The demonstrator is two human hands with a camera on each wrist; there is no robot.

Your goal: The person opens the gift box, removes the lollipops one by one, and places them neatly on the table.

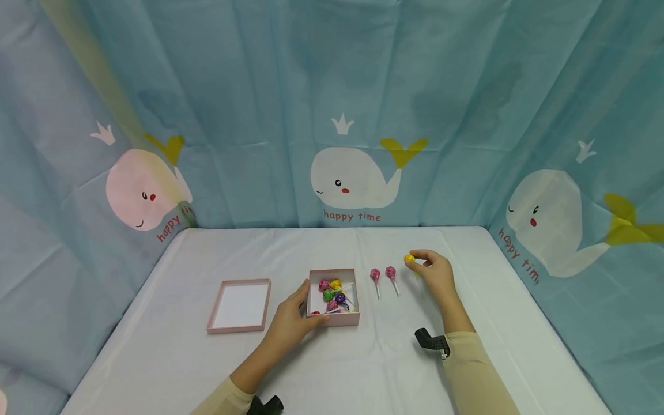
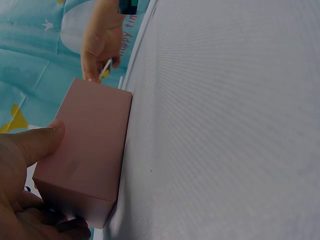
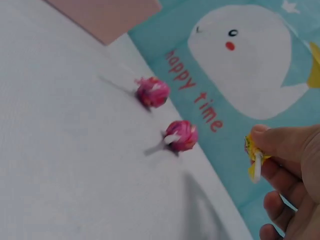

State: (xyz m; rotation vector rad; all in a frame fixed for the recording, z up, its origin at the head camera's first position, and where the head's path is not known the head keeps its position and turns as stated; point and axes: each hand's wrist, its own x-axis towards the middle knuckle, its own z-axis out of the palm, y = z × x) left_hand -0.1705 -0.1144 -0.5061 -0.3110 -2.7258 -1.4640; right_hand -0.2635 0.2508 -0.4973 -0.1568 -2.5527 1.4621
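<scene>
My left hand (image 1: 291, 320) grips the left side of a pink box (image 1: 332, 320), thumb on its front wall and fingers round the left corner. Inside the box lie several lollipops (image 1: 328, 295) in pink, yellow, green and purple wrappers. To the right, my right hand (image 1: 437, 278) pinches a yellow lollipop (image 1: 408, 258) between thumb and fingers; in the right wrist view its white stick points down. Two pink lollipops, one on the left (image 1: 375, 274) and one on the right (image 1: 391, 271), lie side by side on the cloth between box and right hand.
A shallow pink-edged lid (image 1: 239, 305) with a white inside lies left of the box. White cloth (image 1: 394, 369) covers the table. Blue curtains (image 1: 249, 115) printed with whales stand behind and at both sides. A black wrist device (image 1: 432, 340) sits at the right sleeve.
</scene>
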